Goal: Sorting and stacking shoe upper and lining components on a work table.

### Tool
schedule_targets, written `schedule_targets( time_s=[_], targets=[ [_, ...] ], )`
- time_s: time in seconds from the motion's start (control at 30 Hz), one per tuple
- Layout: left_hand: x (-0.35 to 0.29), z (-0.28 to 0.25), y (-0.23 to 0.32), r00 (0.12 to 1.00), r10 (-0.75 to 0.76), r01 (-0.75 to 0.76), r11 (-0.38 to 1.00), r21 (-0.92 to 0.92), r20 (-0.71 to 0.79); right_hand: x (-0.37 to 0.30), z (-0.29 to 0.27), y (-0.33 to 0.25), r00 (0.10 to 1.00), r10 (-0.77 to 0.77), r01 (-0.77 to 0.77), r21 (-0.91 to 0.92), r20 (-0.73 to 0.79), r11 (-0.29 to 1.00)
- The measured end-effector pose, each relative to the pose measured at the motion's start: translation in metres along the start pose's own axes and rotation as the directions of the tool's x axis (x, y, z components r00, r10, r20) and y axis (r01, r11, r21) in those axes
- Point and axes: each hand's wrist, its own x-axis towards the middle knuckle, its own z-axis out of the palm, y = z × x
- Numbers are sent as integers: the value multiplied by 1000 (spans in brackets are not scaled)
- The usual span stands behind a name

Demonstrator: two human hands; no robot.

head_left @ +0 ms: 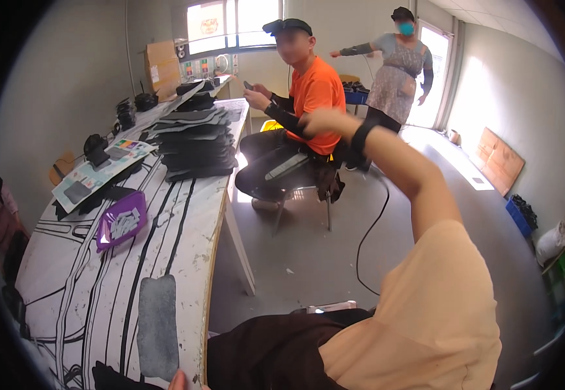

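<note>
The table runs along the left, from seven o'clock up toward eleven. On it a flat pad lies nearest, a tray beyond it at nine o'clock, then a stack of pads farther back. A seated person sits at twelve o'clock, just right of the stack. Another person stands behind, at one o'clock. The right hand reaches out before the seated person.

Head cam; looks down-right over table edge; room beyond.
</note>
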Motion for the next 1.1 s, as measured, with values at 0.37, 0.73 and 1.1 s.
schedule_targets(
  time_s=[0.37, 0.73, 1.1],
  targets=[
    [10, 9, -4, 983, 124, -131, 991, -40, -133, -136, 98, -206, 688, -682, 683, 96, 248, 724],
    [7, 20, -6, 985, 50, -61, 997, -57, -167, -143, 85, -236, 689, -674, 722, 336, -267, 605],
    [7, 12, -6, 981, 61, -52, 997, 55, -187, -115, 88, -349, 552, -532, 827, 503, -642, 251]
  ],
)
